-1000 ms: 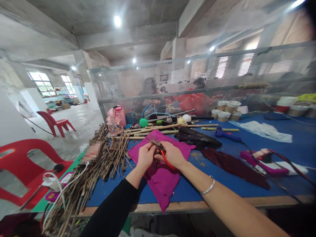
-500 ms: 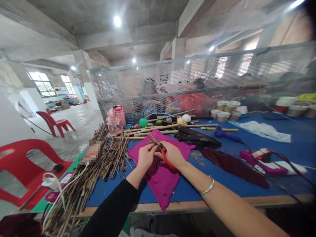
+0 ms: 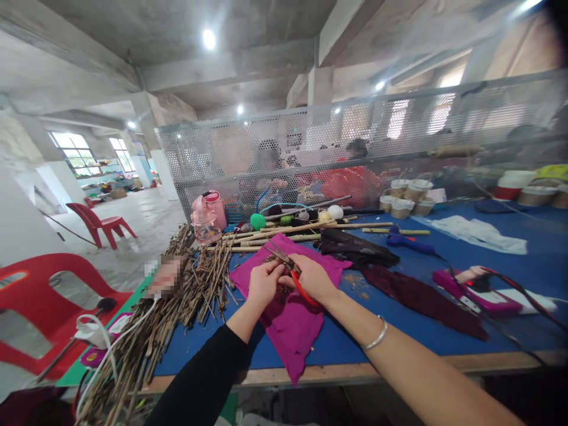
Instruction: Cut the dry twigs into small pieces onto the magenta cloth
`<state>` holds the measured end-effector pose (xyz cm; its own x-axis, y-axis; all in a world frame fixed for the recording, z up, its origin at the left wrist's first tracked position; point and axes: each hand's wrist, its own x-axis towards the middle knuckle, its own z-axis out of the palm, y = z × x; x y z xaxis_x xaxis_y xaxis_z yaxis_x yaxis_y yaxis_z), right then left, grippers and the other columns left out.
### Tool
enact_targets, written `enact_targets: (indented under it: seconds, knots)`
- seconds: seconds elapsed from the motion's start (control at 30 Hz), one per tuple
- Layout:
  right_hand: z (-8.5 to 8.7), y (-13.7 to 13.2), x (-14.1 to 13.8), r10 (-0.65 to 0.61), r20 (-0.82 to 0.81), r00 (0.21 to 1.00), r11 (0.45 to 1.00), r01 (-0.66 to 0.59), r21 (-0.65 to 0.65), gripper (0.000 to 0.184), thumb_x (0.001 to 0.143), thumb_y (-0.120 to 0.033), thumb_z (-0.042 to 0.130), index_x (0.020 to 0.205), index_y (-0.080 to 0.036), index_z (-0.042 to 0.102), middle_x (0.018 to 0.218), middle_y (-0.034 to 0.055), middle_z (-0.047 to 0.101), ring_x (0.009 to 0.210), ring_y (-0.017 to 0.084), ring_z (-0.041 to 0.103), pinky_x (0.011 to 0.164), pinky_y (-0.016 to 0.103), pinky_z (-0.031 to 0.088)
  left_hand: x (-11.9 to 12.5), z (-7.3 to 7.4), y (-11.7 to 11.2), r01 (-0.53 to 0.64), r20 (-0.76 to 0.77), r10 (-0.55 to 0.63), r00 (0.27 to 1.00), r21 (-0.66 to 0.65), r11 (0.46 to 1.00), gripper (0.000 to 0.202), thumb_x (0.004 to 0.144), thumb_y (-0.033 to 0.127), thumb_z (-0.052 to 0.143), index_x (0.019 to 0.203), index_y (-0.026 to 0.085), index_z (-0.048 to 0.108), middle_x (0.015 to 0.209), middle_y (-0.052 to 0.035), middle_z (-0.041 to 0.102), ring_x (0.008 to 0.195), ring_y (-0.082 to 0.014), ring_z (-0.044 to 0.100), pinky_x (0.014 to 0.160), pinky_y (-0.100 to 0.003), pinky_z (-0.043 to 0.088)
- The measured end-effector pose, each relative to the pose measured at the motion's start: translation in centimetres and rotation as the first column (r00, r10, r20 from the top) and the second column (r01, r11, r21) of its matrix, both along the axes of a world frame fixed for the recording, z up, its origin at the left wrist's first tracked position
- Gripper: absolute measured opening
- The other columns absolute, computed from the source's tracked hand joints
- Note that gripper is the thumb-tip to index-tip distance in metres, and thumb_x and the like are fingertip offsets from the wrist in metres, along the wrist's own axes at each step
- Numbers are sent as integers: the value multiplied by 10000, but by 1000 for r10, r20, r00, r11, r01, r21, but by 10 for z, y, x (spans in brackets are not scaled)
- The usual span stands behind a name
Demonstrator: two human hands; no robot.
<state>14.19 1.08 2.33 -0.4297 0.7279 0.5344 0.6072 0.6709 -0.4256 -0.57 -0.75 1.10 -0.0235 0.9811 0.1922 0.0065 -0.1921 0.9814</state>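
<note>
A magenta cloth [image 3: 293, 331] lies on the blue table, with brown dried plant bits on it. Above the cloth my right hand [image 3: 313, 277] is closed around a pair of scissors [image 3: 302, 289] with red handles; the blades point up and to the left. My left hand [image 3: 263, 284] pinches close against the right one, its fingertips at a small brown dried piece, mostly hidden by the fingers. What exactly that piece is, I cannot make out.
Dry twigs [image 3: 204, 284] are heaped on the left. Behind lie bamboo sticks [image 3: 302, 229], yarn balls [image 3: 336, 212] and a pink jug [image 3: 207, 219]. To the right are a dark red cloth [image 3: 421, 302], a blue glue gun [image 3: 408, 241] and a magenta power strip [image 3: 492, 302]. Mesh panels stand behind.
Both hands stay in nearly the same place over the cloth, with the scissors still in my right hand. The view has shifted very slightly.
</note>
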Motion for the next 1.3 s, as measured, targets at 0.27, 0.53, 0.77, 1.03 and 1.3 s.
enact_targets:
  seconds: [0.27,0.53,0.77,1.03,1.3]
  knots:
    - [-2,1,1,-9,-12,1000,997,8,-80,382,765,-506,541,1006,-210,569,835,54,650,722,188,606,620,253,413,-2,3,1,-17,25,17,1000,8,1000,352,701,335,593,974,130,678,685,-41,671,433,-78,467,389,-175,345]
    - [1,-3,-3,-23,28,999,1000,23,-10,518,675,-519,634,1067,-196,531,967,86,604,880,218,569,738,310,420,2,10,-2,35,157,-36,987,11,999,246,685,310,611,832,126,682,719,-54,687,624,-151,612,563,-229,474]
    - [2,0,-4,2,29,1000,997,-4,74,523,674,-536,624,1013,-152,518,893,98,581,820,232,546,722,337,413,4,11,-4,11,86,-15,996,47,999,224,696,299,594,780,111,682,700,-56,681,606,-147,596,580,-235,461]
    - [-1,0,-3,47,-56,997,999,-48,-20,468,696,-499,629,1031,-186,534,918,75,609,830,208,559,718,300,421,4,12,-7,65,114,-66,991,11,998,273,688,366,596,733,103,657,627,-36,644,471,-97,504,453,-197,384]
    - [-1,0,0,29,-31,999,997,-31,-70,398,710,-507,610,977,-215,575,826,38,642,747,180,589,657,255,421,1,6,-2,35,108,-39,993,40,999,276,699,353,600,833,122,670,688,-26,656,494,-88,505,453,-182,385]
